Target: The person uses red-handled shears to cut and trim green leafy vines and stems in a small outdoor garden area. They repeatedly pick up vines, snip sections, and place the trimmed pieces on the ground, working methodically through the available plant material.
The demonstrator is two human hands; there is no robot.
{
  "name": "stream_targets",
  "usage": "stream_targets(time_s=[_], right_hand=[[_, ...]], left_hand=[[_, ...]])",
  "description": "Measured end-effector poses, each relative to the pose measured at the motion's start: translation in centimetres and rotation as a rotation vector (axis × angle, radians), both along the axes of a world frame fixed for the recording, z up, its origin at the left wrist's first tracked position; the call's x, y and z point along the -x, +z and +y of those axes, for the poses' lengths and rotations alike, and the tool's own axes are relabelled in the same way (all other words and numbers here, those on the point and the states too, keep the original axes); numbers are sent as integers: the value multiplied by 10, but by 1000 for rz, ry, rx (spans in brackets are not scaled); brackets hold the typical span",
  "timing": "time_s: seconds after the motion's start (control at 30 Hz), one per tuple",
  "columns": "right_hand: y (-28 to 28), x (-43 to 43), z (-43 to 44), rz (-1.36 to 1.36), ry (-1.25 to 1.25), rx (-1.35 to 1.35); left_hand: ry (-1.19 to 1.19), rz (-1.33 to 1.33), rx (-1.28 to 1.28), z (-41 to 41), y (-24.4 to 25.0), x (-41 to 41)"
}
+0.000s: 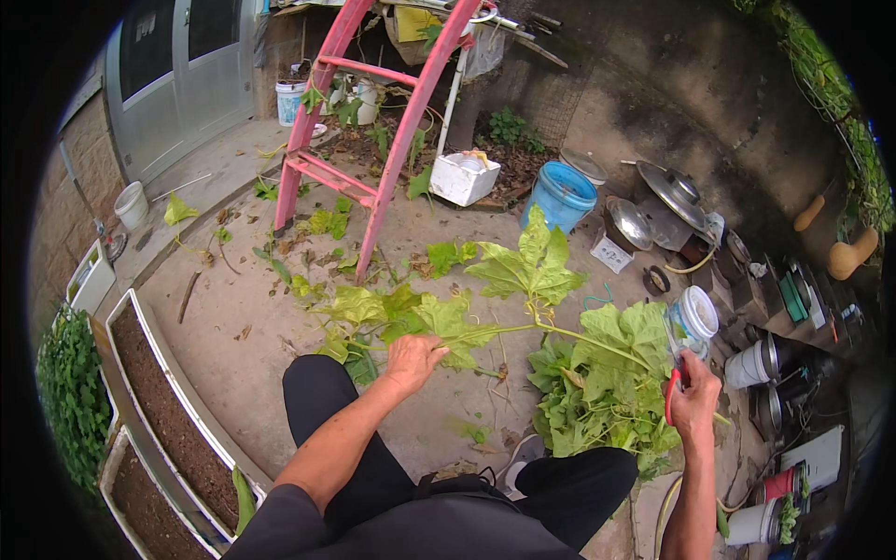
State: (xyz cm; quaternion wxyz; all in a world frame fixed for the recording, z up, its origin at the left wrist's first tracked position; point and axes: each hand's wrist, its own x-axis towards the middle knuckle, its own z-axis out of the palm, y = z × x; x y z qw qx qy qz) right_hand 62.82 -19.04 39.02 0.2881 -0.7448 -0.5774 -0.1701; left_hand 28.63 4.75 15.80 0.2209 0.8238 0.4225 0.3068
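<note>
Before my knees, my left hand point(411, 364) pinches a long green vine stem point(500, 329) with large, lobed, yellowish-green leaves point(528, 269). The stem runs rightward past a fork with curling tendrils. Its right end reaches a big leaf close to my right hand point(694, 397). That hand grips scissors with red handles point(673, 397), blades directed away from me. Whether the blades touch the stem or leaf cannot be told. A heap of cut leafy vines point(581, 416) lies on the ground between my right foot and the scissors. Just beyond them stands a clear jar with a white lid point(698, 313).
A pink ladder point(392, 157) stands ahead, vine scraps around its feet. Behind are a white foam box point(463, 183) and a blue bucket point(560, 196). Soil-filled planters point(157, 392) line the left. Pot lids point(630, 224), buckets point(747, 365) and a hose point(665, 511) crowd the right.
</note>
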Motion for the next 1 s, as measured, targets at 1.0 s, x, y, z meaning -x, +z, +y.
stream_targets(time_s=[1.0], right_hand=[[-21, -13, -123, 1482, 606, -1029]], left_hand=[[-261, -248, 1120, -104, -1, -139]])
